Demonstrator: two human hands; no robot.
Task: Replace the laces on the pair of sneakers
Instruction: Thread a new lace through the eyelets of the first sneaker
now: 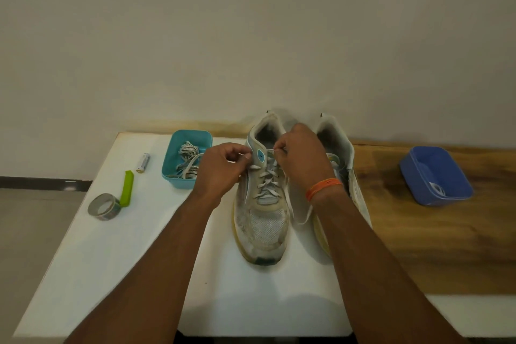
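- Worn white mesh sneaker with a yellowed sole [261, 220] stands on the white table [111, 260], toe toward the person, heel toward the wall. Its long axis runs straight away from the body, so the eyelet rows run near to far between the two hands.
- Second white sneaker [342, 153] sits just beside it on the right, same heading, largely hidden behind the right forearm.
- Flat white lace [268, 179] is crossed through the lower eyelets; the top pair near the collar looks like the working point.
- Left hand [220, 170] is on the sneaker's left flank at the collar, fingers curled with thumb and forefinger pinched; a lace end seems to be between them, though it is too small to be sure.
- Right hand [300, 155], with an orange thread band at the wrist, hangs over the tongue opening, fingertips pinching a lace end at the top eyelet.
- A slack loop of lace trails down the right side of the shoe, under the right wrist.
- Judgement: the next pull goes outward to either side, across the shoe's axis; both hands are equally close, each on its own side.
- Teal plastic tub holding patterned laces [185, 162] lies left of the left hand, near it. Blue plastic tub [435, 176] is well apart on the right, on the wood surface.
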